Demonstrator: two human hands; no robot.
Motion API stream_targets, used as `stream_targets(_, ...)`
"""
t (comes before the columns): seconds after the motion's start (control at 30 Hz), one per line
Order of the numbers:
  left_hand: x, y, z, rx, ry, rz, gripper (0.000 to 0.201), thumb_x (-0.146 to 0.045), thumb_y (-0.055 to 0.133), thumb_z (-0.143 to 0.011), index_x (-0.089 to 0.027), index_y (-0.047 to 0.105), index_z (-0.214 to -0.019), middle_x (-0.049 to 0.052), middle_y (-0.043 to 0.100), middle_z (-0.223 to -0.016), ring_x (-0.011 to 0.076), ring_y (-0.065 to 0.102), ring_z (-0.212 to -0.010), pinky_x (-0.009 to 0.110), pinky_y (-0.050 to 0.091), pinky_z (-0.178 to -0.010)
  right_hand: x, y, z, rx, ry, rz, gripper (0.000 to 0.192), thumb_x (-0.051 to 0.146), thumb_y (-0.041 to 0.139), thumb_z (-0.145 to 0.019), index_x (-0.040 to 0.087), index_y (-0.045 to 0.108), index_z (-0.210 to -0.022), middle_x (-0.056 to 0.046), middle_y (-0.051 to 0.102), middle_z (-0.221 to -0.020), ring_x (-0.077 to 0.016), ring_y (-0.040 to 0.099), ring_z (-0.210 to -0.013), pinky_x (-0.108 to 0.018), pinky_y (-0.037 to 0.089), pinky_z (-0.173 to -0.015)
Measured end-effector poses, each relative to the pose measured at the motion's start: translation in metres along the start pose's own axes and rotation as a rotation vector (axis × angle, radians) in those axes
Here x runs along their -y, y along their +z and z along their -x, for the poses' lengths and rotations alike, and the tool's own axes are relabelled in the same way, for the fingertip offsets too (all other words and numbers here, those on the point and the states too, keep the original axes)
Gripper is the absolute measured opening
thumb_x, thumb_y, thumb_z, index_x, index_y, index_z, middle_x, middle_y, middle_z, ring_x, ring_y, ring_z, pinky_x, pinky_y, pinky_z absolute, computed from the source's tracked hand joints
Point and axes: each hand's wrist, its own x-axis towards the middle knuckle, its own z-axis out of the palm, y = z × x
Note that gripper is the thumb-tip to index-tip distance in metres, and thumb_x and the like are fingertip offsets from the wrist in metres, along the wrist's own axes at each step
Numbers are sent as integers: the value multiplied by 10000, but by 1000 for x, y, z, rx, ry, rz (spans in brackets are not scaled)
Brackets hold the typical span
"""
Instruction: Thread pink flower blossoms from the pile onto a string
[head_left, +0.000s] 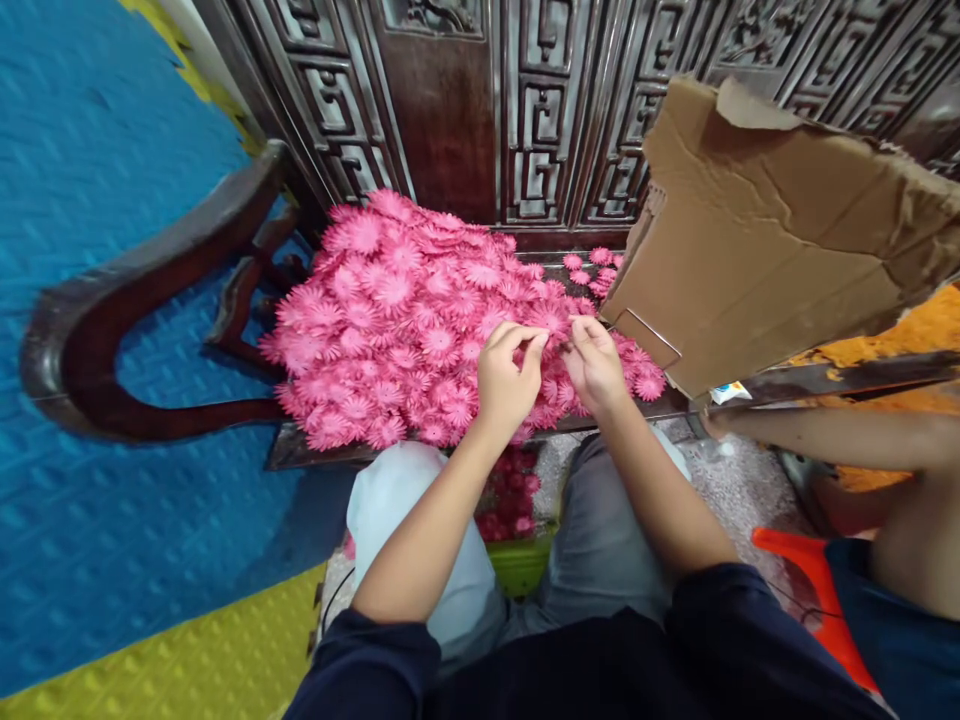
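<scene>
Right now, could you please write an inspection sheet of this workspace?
Surface: dark wooden bench seat, almost covered.
Job's things: heap of pink paper flowers; both hands pinch one flower at its near edge.
Clutter: torn cardboard box on the right; green container with flowers below.
Hands: left hand and right hand, fingertips together.
Cables: thin dark cord by the knee.
Surroundings: carved wooden screen, blue mat, another person's arm.

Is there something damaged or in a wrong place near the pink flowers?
Yes. The cardboard sheet right of the pink flower pile is torn and ragged along its top edge. A few flowers lie apart from the pile, behind it. The left hand and right hand pinch flowers at the pile's front.
</scene>
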Motion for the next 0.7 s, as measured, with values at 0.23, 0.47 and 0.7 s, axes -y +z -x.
stream_targets(0.23, 3, 0, -5, -69, -36, -46, 99, -185, 563, -836, -173, 645, -782, 26, 664, -810, 136, 601, -812, 270, 479, -772, 0, 8, 1, 39, 7, 60, 279, 340, 799, -556, 238, 640, -762, 57, 607, -731, -70, 582, -691, -228, 494, -769)
stream_targets(0.47, 10, -5, -11, -3, -252, 207, 150, -221, 562, -828, -154, 678, -761, 32, 677, -789, 135, 611, -782, 263, 477, -755, -1, 14, 0, -12, 32, 10, 268, 281, 843, -478, 236, 707, -705, 57, 687, -716, -59, 609, -684, -202, 506, -731)
stream_targets(0.7, 11, -7, -16, 53, -460, 373, 146, -195, 554, -810, -148, 670, -734, 12, 672, -707, 126, 589, -693, 244, 459, -697, -3, 11, 2, 14, 74, -49, 249, 300, 851, -481, 229, 708, -672, 61, 700, -688, -61, 616, -658, -206, 515, -711)
